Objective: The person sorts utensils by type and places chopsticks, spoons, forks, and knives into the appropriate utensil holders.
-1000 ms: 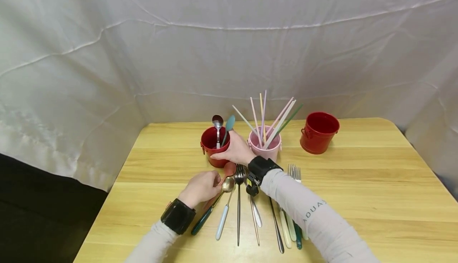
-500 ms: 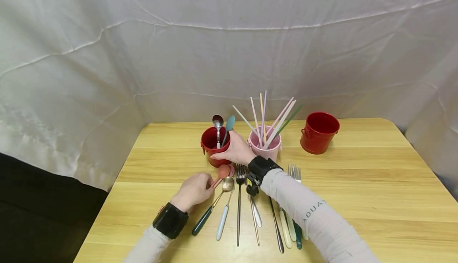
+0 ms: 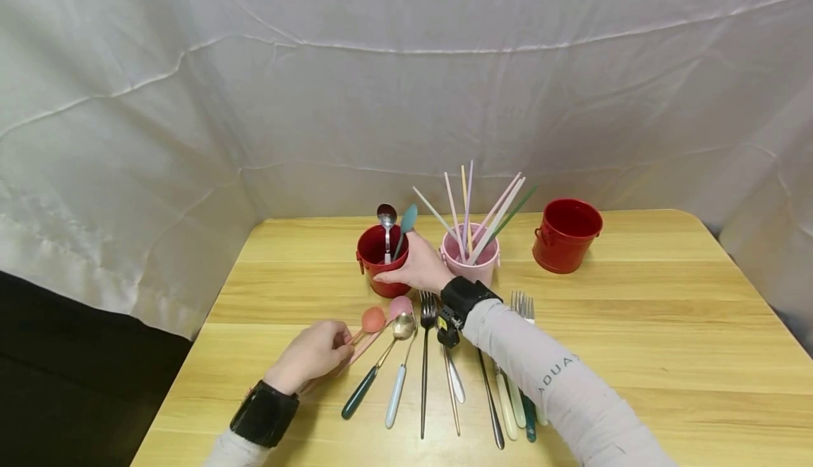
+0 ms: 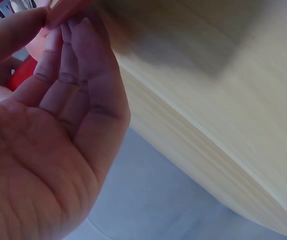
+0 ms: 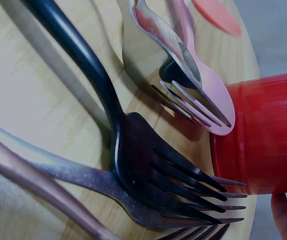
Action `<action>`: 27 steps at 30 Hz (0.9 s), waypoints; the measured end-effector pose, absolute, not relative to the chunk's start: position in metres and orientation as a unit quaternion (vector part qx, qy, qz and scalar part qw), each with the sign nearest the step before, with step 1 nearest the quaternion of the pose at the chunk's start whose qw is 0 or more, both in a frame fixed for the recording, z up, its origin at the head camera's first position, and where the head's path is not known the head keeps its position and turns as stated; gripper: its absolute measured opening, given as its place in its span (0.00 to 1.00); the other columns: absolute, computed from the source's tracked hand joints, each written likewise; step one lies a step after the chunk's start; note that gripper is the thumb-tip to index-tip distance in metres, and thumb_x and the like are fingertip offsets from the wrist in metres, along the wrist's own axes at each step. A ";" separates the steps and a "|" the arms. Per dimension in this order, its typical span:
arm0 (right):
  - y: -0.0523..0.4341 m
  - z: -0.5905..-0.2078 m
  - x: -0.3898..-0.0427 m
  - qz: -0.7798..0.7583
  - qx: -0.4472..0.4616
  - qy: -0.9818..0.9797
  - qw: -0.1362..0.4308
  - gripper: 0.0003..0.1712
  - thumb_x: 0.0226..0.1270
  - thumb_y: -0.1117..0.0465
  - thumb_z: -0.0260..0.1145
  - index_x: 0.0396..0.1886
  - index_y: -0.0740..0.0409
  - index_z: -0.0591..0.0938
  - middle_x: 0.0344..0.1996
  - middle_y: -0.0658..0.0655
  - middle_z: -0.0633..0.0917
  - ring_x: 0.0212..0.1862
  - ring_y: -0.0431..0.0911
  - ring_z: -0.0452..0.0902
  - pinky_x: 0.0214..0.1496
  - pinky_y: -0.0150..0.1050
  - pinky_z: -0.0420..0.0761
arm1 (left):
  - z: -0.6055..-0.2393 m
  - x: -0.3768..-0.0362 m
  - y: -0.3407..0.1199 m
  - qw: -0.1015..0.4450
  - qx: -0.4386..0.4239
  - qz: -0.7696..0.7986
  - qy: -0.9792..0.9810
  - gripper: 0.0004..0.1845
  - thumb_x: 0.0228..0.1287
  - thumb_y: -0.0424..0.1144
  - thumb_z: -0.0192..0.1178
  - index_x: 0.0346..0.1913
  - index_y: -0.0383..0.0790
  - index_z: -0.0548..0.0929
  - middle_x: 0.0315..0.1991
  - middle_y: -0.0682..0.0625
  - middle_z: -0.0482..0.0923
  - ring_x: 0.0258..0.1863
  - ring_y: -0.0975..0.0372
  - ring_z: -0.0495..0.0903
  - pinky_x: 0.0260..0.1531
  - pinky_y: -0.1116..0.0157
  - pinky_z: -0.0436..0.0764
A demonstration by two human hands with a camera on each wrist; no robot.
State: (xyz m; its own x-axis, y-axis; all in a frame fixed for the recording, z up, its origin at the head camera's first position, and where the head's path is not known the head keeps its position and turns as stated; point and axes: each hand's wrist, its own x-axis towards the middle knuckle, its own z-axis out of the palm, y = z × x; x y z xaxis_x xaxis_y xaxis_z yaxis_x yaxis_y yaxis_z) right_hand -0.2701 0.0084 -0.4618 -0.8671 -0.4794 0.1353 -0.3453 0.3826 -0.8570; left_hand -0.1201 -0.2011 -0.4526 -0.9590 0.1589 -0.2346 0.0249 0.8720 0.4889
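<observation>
From the head view, the left hand (image 3: 312,354) pinches the handle of an orange-red spoon (image 3: 372,319) between thumb and fingertips, its bowl raised just above the wooden surface (image 3: 635,354) and pointing toward the red bucket (image 3: 381,269). The right hand (image 3: 416,269) is wrapped around the near side of that bucket, thumb along the front wall, gripping it; the bucket stands upright and holds a steel spoon (image 3: 385,219) and a teal spoon (image 3: 406,221). Just beside the held spoon lie a pink spoon (image 3: 400,307) and a gold spoon with a dark green handle (image 3: 381,365), then a row of forks and other cutlery fanned across the surface under the right forearm. A pink bucket (image 3: 476,259) full of pastel chopsticks (image 3: 473,209) stands just right of the right hand, and a second red bucket (image 3: 567,234) stands well apart further right. In the left wrist view, the left hand (image 4: 58,125) shows its palm, with fingertips (image 4: 78,27) and thumb meeting on a blurred orange handle at the top edge, above the pale surface (image 4: 223,100). In the right wrist view, the red bucket (image 5: 263,140) fills the right side, a fingertip of the right hand (image 5: 283,220) showing below it; the black fork (image 5: 148,165) lies with tines toward the bucket, the pink spoon (image 5: 208,95) touches its wall, and the orange-red spoon (image 5: 216,16) shows at the top.
</observation>
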 end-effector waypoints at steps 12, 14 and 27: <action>0.009 -0.459 -0.270 -0.495 -0.245 0.830 0.072 0.49 0.48 0.55 0.84 0.69 0.49 0.68 0.62 0.52 0.81 0.65 0.47 0.77 0.69 0.45 0.78 | -0.431 -0.117 -0.225 0.118 0.049 0.269 0.955 0.03 0.64 0.33 0.65 0.33 0.41 0.82 0.29 0.53 0.81 0.28 0.64 0.74 0.29 0.67 0.73; 0.009 -0.458 -0.269 -0.497 -0.246 0.829 0.073 0.49 0.49 0.55 0.84 0.69 0.50 0.68 0.62 0.52 0.81 0.66 0.47 0.77 0.69 0.45 0.77 | -0.427 -0.120 -0.227 0.111 0.061 0.269 0.955 0.01 0.64 0.33 0.64 0.35 0.39 0.83 0.29 0.53 0.82 0.28 0.65 0.74 0.29 0.68 0.73; 0.010 -0.461 -0.270 -0.493 -0.248 0.831 0.072 0.49 0.49 0.54 0.84 0.69 0.49 0.68 0.62 0.51 0.81 0.65 0.47 0.77 0.68 0.45 0.78 | -0.390 -0.156 -0.231 0.076 0.104 0.283 0.950 0.04 0.69 0.34 0.60 0.38 0.37 0.82 0.34 0.47 0.84 0.27 0.64 0.80 0.30 0.65 0.79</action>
State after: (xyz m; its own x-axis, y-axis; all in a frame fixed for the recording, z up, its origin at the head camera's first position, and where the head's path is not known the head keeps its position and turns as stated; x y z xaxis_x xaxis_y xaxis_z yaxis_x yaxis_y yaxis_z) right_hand -0.2697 0.0096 -0.4605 -0.8663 -0.4836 0.1254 -0.3420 0.3910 -0.8545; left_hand -0.1556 -0.2314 -0.3897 -0.9670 0.2402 -0.0850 0.1544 0.8177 0.5545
